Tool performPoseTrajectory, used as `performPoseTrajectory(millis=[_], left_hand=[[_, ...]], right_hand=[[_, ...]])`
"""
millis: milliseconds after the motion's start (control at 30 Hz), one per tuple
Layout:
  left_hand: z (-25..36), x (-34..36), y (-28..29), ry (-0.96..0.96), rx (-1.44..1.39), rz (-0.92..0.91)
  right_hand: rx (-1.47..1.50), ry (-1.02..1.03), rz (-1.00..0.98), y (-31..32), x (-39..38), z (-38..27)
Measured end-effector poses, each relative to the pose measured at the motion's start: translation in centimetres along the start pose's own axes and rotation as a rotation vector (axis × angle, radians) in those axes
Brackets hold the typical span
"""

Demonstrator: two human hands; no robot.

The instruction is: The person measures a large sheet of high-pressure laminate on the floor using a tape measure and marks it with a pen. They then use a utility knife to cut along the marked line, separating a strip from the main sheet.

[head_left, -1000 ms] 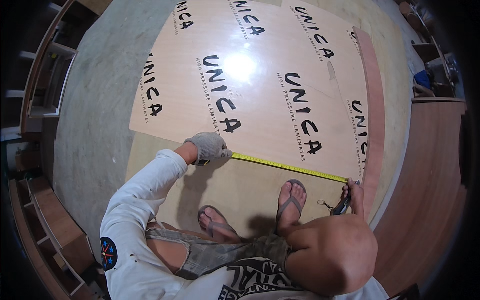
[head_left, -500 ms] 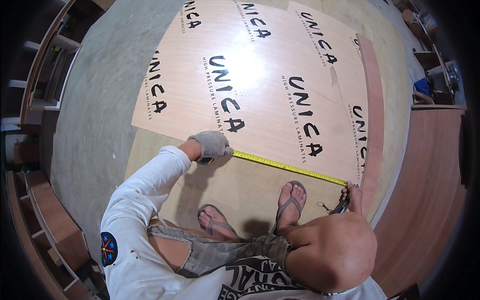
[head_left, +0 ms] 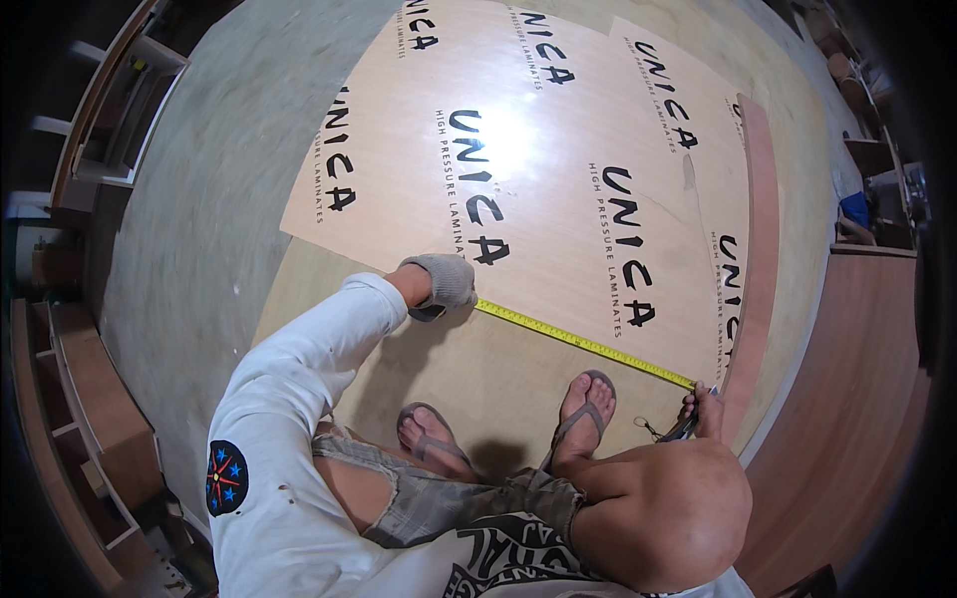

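A yellow tape measure (head_left: 586, 344) is drawn out along the near edge of a large, printed, wood-coloured laminate sheet (head_left: 538, 209). My left hand (head_left: 446, 281), in a grey knitted glove, closes on the tape measure at its left end, where part of a dark case shows below the fingers. At the other end, my bare right hand (head_left: 708, 411) is closed by the sheet's near right corner, its fingers at the tape's tip. A dark tool (head_left: 682, 429) with a thin cord loop sticks out from under that hand; its kind cannot be made out.
Beneath the sheet lies a pale plywood board (head_left: 329, 289), where my sandalled feet (head_left: 583, 409) stand. A reddish-brown strip (head_left: 763, 229) runs along the sheet's right side. Brown panels (head_left: 847, 369) lie at the right; wooden cabinets (head_left: 110, 399) stand at the left on the concrete floor.
The view has shifted, so the sheet and hands sit a little further right in the picture. Both hands keep their places at the tape's two ends.
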State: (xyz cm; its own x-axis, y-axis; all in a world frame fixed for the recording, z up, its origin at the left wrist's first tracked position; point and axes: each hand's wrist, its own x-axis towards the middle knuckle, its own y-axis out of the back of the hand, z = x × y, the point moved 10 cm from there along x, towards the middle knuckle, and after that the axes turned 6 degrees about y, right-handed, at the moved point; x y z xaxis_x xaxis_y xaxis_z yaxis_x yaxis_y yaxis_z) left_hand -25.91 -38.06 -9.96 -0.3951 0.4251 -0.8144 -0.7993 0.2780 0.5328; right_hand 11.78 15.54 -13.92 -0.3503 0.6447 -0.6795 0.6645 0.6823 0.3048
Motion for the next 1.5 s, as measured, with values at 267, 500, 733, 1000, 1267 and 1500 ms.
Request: performPoseTrajectory(millis=[267,500,733,1000,1267,1500], left_hand=[[0.0,-0.3,0.7,-0.021,-0.025,0.011],[0.0,0.5,0.4,-0.060,-0.010,0.044],[0.2,0.5,0.7,-0.044,-0.015,0.003],[-0.5,1.3,-0.3,-0.014,-0.021,-0.035],[1.2,0.8,0.1,-0.159,0.115,-0.009],[0.4,0.5,0.6,0.024,-0.074,-0.075]], right_hand=[[-0.026,-0.021,0.051,0.1,0.0,0.0],[0.014,-0.065,0.027,0.5,0.4,0.8],[0.006,-0.092,0.035,0.4,1.3,0.5],[0.001,-0.091,-0.022,-0.2,-0.2,0.2],[-0.020,-0.047,-0.014,0.1,-0.5,-0.2],[-0.078,-0.121,-0.053,-0.1,-0.8,-1.2]])
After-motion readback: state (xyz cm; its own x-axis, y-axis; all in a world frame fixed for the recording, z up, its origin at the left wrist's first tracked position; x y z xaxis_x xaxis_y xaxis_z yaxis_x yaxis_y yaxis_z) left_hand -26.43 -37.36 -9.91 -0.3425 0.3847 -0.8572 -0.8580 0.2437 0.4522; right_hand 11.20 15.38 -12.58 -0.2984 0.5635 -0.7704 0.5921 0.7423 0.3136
